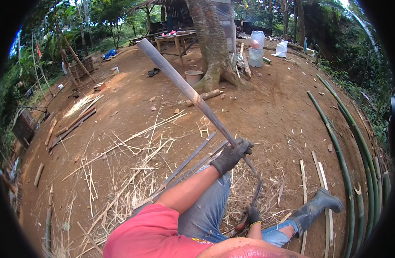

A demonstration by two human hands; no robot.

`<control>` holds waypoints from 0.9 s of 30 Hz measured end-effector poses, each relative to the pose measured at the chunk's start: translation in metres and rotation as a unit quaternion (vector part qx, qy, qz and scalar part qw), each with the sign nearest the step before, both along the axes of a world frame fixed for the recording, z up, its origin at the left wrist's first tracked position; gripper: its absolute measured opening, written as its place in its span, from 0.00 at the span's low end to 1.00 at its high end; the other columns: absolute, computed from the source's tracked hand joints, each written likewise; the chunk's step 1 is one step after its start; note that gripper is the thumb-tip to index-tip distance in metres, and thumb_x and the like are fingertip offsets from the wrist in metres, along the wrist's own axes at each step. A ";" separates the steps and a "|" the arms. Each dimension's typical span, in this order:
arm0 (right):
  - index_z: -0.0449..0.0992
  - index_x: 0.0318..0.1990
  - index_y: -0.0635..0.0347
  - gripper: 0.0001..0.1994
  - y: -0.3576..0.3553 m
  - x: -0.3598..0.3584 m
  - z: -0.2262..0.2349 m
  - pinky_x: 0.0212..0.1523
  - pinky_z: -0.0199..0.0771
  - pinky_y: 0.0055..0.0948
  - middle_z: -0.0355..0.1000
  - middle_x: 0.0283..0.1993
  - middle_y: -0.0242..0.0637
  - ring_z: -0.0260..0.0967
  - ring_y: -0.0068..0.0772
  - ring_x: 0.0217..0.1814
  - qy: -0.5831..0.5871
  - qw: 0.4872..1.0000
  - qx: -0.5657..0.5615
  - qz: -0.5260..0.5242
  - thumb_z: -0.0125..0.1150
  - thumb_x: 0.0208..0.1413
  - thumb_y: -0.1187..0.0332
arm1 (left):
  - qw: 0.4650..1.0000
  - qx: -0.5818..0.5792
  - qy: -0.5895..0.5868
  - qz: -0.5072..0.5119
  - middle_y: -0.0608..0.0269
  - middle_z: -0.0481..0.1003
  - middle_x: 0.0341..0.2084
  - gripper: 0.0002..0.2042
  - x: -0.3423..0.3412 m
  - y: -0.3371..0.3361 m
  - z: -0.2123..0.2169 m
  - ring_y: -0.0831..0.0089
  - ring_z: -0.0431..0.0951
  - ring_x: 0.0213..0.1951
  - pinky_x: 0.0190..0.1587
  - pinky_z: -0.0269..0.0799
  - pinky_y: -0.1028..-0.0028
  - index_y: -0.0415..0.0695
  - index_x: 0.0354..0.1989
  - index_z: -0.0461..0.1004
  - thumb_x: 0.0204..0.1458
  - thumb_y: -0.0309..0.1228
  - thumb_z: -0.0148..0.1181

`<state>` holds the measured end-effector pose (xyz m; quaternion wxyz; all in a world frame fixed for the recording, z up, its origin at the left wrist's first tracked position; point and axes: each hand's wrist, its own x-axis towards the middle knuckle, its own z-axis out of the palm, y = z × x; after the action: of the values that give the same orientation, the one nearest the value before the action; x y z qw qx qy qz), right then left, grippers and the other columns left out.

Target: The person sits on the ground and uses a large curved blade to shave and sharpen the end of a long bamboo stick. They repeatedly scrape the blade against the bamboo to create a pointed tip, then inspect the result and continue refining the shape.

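Observation:
My left hand [232, 155], in a dark glove, is closed round a long grey-brown split bamboo pole [176, 79]. The pole slants from the far upper left down to the right past my knee, and its lower part looks thinner. Lower down, my right hand [252, 215], also gloved, grips a machete [257, 193] with a dark curved blade and a reddish-brown handle end. The blade's tip lies close to the pole's lower end; whether they touch I cannot tell. My fingers partly hide the machete's handle.
Thin bamboo strips [139, 148] and shavings litter the ground on my left. Long green bamboo poles [335, 146] lie at right, past my rubber boot [315, 208]. Ahead stand a tree [212, 43], a pot [193, 77] and a wooden table [178, 41].

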<state>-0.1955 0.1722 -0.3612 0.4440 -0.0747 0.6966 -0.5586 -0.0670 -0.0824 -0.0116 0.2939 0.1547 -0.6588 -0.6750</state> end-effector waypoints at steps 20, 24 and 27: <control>0.69 0.44 0.61 0.10 0.000 0.007 0.013 0.18 0.71 0.36 0.71 0.23 0.40 0.69 0.38 0.18 -0.049 0.999 0.012 -0.017 0.55 0.56 0.67 | 0.999 -0.024 -0.026 0.002 0.58 0.77 0.35 0.22 -0.001 0.000 -0.003 0.71 0.76 0.40 0.47 0.72 0.69 0.40 0.49 0.74 0.65 0.48 0.45; 0.68 0.44 0.59 0.10 0.001 0.009 0.016 0.16 0.70 0.37 0.69 0.22 0.39 0.67 0.37 0.16 -0.087 0.996 -0.008 -0.028 0.54 0.57 0.67 | 0.999 -0.023 -0.022 -0.007 0.59 0.77 0.35 0.22 0.000 0.002 0.001 0.72 0.76 0.40 0.47 0.72 0.70 0.40 0.50 0.74 0.66 0.48 0.44; 0.67 0.42 0.59 0.09 0.001 0.010 0.017 0.15 0.70 0.36 0.67 0.21 0.38 0.66 0.36 0.16 -0.095 0.995 -0.011 -0.030 0.55 0.57 0.68 | 1.000 -0.018 -0.021 -0.009 0.59 0.77 0.35 0.22 0.001 0.001 0.000 0.72 0.76 0.40 0.47 0.72 0.70 0.41 0.50 0.74 0.66 0.48 0.44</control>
<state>-0.1854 0.1727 -0.3444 0.4907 -0.0055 0.6468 -0.5838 -0.0662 -0.0810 -0.0121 0.2768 0.1579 -0.6784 -0.6620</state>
